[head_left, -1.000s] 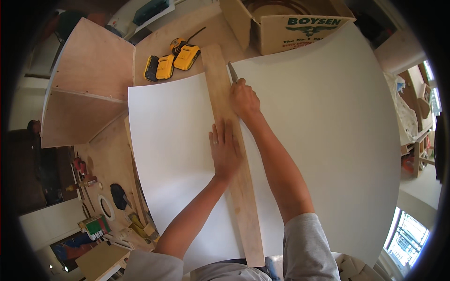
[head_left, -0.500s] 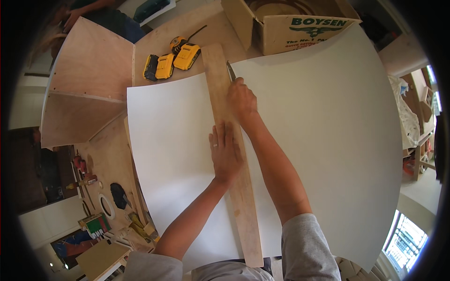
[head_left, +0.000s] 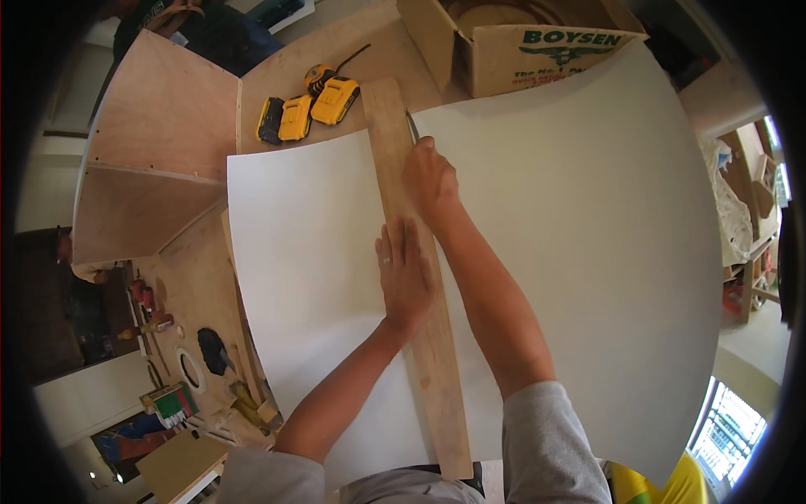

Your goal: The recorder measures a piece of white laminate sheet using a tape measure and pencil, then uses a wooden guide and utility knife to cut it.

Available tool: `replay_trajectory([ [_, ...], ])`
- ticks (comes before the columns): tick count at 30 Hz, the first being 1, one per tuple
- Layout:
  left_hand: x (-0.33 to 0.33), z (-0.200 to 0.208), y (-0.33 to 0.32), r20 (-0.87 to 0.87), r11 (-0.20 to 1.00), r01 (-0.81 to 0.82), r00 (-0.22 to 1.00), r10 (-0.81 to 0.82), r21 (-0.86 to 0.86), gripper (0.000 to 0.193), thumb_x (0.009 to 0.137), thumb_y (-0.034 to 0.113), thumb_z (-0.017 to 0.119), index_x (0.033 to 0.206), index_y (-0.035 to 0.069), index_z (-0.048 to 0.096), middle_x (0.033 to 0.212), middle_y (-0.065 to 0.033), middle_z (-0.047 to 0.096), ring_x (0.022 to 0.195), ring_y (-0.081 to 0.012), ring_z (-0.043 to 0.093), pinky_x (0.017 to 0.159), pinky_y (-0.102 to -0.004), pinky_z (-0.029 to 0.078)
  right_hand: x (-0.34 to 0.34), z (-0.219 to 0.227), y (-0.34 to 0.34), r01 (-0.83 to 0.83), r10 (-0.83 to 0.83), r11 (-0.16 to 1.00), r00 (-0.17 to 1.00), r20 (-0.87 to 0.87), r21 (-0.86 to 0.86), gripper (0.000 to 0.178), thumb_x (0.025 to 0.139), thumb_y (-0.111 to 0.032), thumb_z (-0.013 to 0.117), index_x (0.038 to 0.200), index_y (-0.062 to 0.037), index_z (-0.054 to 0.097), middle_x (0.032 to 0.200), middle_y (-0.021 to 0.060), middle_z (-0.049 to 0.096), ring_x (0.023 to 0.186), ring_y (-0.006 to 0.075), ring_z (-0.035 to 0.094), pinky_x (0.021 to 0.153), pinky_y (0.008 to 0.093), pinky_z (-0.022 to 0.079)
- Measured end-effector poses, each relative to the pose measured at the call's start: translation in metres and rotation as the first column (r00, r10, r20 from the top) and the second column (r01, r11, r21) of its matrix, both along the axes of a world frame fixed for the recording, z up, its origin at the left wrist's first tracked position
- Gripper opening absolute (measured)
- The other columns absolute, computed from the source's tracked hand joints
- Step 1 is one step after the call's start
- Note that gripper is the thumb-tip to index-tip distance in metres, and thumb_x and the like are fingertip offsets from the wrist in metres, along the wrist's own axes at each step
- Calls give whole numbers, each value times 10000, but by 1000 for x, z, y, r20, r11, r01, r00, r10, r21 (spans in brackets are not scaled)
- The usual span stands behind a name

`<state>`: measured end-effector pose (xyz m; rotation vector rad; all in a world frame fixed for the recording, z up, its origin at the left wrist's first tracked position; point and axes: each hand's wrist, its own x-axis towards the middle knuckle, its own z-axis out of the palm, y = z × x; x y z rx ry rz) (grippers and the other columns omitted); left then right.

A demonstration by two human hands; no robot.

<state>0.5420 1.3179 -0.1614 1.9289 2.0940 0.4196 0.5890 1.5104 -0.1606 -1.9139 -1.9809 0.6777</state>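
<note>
A long wooden board (head_left: 438,382) lies lengthwise across a large white sheet (head_left: 588,260). My left hand (head_left: 406,281) presses on the board's middle, its fingers stretched out flat and a ring on one of them. Farther up, my right hand (head_left: 431,178) is closed around a slim utility knife (head_left: 411,124). Only the knife's front part shows, against the board's right edge near the sheet's far edge; the handle is hidden in my fist.
Yellow-and-black battery packs (head_left: 295,118) and a yellow-black tool (head_left: 319,77) lie beyond the sheet. A cardboard box (head_left: 495,67) stands at the far right, a plywood box (head_left: 164,118) at the left. People in dark green (head_left: 214,29) and yellow (head_left: 687,483) are nearby.
My right hand and the knife have shifted very slightly up and left along the board. My left hand stays put. A yellow-clad person now appears at lower right; another's hand shows at left.
</note>
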Motion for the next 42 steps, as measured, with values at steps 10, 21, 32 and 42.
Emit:
replay_trajectory([
  [10,-2,0,3,3,999,19,1000,-19,46,567,1125,178,395,1646,-27,304,1713,-265,275,1597,-520,178,1307,-631,168,40,9,-89,-83,79,996,990,-120,-32,215,1041,-146,611,1027,46,515,874,225,754,826,385,799,690,430,668],
  [21,5,-6,3,4,999,8,1000,-9,39,552,1138,197,364,1662,29,323,1752,-213,248,1623,-455,180,1333,-564,144,40,3,-39,41,-34,999,960,-279,22,270,1078,-193,496,988,61,520,858,342,727,840,503,751,732,560,637],
  [32,-1,-2,2,19,1000,-1,1000,1,-12,575,1119,169,361,1673,33,292,1759,-212,216,1632,-439,150,1340,-553,122,13,-6,-2,69,-72,997,967,-243,-20,281,1074,-207,456,1005,54,534,910,328,748,886,476,768,791,523,643],
  [42,-1,-1,3,24,1000,5,1000,-5,-1,570,1120,178,343,1669,29,301,1760,-199,219,1637,-417,151,1343,-543,124,10,-6,4,61,-64,998,975,-212,-20,295,1084,-223,450,1017,55,523,905,327,748,896,475,769,798,514,646],
])
